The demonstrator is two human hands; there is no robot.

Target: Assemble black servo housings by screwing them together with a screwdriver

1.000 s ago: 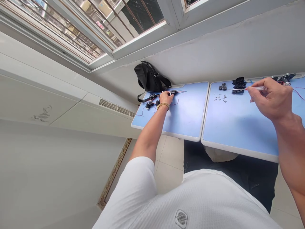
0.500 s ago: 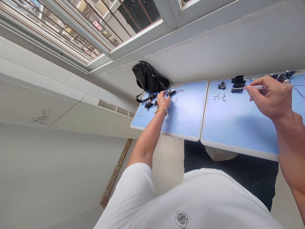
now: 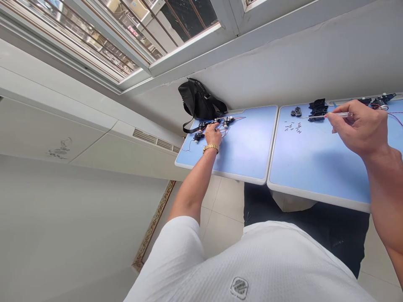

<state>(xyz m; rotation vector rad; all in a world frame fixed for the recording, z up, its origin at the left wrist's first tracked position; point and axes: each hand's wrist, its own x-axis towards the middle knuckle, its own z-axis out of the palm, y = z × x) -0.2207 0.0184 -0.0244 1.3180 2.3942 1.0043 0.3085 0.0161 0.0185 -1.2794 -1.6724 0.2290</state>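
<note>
My left hand (image 3: 213,136), with a gold-coloured bracelet at the wrist, reaches over a group of small black wired motor units on the left table. Its fingers look apart; whether they touch a unit beneath is hidden. One black motor unit (image 3: 228,121) lies just right of the fingers, another (image 3: 198,137) to their left. In my right hand (image 3: 362,128) is a screwdriver (image 3: 343,114) with a clear handle, its shaft pointing left above the right table. Near its tip are small round black parts (image 3: 296,112), several loose screws (image 3: 292,126) and black brackets (image 3: 317,110).
Two blue-topped tables stand side by side, the left table (image 3: 245,159) and the right table (image 3: 302,172), with a narrow seam between. A black bag (image 3: 197,100) leans on the wall at the back left. More wired black units (image 3: 382,100) lie at the far right.
My left hand has shifted slightly left and towards me over the motor units, covering one that showed before. My right hand keeps the screwdriver in nearly the same place. The view has shifted slightly.
</note>
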